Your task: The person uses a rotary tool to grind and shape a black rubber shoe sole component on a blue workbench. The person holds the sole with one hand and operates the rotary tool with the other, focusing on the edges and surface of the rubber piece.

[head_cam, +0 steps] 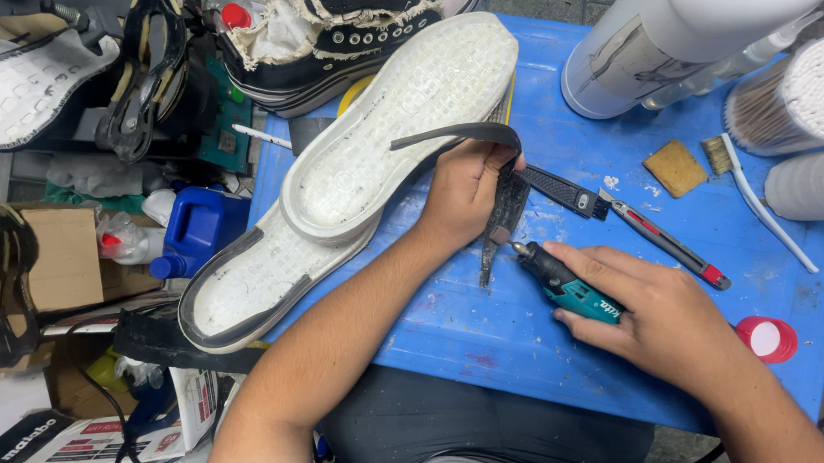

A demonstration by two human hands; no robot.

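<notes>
Left hand (pixel 464 188) pinches thin dark strip (pixel 504 203): limp, light, best held near its end. Right hand (pixel 651 313) wraps teal rotary tool (pixel 565 284): rigid, grip mid-body, over worktop (pixel 481 334).

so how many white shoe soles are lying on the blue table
2. One white sole lies on top, by the left hand; the second white sole lies under it, overhanging the blue table edge. Others may be hidden.

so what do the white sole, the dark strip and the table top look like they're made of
White sole: probably rubber, matte, with a moulded grid texture. Dark strip in the left hand: looks like flexible rubber, since it bends in a curve. Table top: seemingly blue-painted board, scuffed and white-speckled; its core cannot be told.
</notes>
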